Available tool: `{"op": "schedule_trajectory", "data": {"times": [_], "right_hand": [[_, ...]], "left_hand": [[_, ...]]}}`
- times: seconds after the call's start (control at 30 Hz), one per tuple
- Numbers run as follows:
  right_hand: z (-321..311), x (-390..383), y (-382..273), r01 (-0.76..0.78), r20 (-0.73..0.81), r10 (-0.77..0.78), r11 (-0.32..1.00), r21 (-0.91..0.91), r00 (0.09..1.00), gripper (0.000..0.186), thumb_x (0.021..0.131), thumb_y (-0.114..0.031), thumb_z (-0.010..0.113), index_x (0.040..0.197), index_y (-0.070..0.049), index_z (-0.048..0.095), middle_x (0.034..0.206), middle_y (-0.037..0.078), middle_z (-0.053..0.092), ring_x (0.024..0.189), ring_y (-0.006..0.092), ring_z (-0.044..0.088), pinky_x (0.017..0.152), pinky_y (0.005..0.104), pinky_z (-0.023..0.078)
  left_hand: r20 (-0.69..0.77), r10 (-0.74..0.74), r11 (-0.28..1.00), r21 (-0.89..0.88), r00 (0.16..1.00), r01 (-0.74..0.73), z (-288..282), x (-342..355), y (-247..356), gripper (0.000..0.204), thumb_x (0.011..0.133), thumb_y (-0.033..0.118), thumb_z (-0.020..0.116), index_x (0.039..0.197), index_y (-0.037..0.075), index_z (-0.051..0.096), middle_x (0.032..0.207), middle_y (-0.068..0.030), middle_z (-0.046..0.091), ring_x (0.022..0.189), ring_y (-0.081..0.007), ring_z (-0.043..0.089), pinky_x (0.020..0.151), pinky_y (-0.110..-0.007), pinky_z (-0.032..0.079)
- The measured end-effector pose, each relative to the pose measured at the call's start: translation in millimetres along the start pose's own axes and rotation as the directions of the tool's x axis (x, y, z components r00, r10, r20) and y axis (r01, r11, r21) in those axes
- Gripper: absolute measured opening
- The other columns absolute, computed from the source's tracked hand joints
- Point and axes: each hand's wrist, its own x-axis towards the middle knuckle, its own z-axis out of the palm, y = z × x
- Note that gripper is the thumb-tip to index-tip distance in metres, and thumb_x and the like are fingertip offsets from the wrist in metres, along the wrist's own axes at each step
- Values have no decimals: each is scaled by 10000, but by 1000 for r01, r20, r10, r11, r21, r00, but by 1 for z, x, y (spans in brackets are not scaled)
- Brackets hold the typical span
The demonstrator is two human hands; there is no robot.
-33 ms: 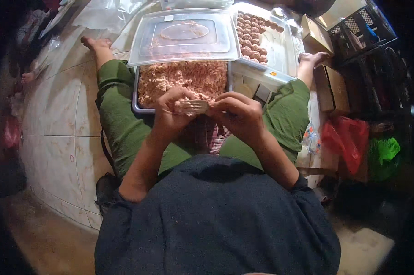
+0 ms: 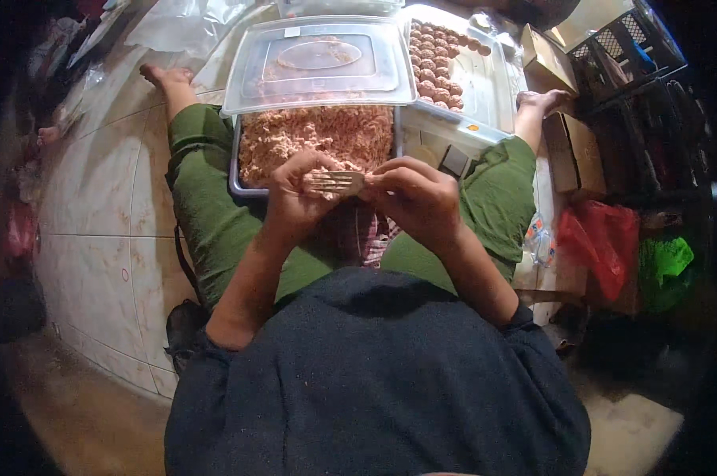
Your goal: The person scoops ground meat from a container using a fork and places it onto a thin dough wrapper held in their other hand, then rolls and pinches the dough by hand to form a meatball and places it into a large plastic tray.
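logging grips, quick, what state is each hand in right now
Left hand: loosely closed, holding some meat.
Right hand: closed, holding the fork.

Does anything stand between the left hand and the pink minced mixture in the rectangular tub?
Nothing visible blocks the near part of the mixture, next to the left hand. The translucent rectangular plastic lid lies across its far part.
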Motion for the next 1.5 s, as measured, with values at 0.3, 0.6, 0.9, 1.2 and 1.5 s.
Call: {"op": "schedule_trajectory", "data": {"times": [0.3, 0.6, 0.9, 1.2, 1.5], "right_hand": [[2, 3, -3, 78, 30, -77, 997, -30, 997, 83, 762, -109, 668, 814, -71, 614, 770, 81, 604, 667, 240, 628, 574, 329, 512], [-8, 7, 5, -37, 111, 44, 997, -64, 993, 100, 762, -34, 680, 844, -3, 632, 797, 85, 652, 729, 164, 641, 622, 266, 521], [3, -15, 18, -449, 95, 438, 869, 210, 894, 104, 809, -31, 658, 903, 7, 635, 808, 28, 646, 693, 58, 581, 598, 204, 477], [11, -1, -4, 31, -8, -33, 990, -137, 999, 159, 715, -92, 735, 837, -30, 654, 799, 93, 643, 685, 185, 644, 599, 287, 523], [-9, 7, 6, -60, 92, 64, 997, -43, 994, 112, 742, -55, 699, 829, -20, 638, 800, 89, 649, 724, 193, 649, 632, 298, 520]], "left_hand": [[-11, -144, 987, -77, 989, 143, -3, -6, 6, 214, 678, 46, 745, 812, 31, 579, 784, 14, 578, 717, -58, 538, 630, -221, 452], [-42, -169, 986, -16, 985, 169, -4, -6, -3, 393, 683, 54, 760, 1017, 4, 561, 877, -34, 592, 752, -91, 549, 637, -248, 471], [-93, -159, 985, -75, 983, 152, 8, -3, 11, 843, 725, 53, 720, 1402, 71, 217, 989, -94, 563, 855, -163, 565, 747, -272, 477], [41, -148, 988, -44, 988, 150, -7, -4, -1, 237, 742, 196, 703, 844, 10, 597, 812, -24, 588, 739, -85, 549, 656, -235, 451], [-17, -139, 990, 9, 990, 139, 0, -6, 4, 190, 705, 51, 705, 858, 19, 598, 803, -9, 597, 734, -68, 548, 645, -219, 454]]}}
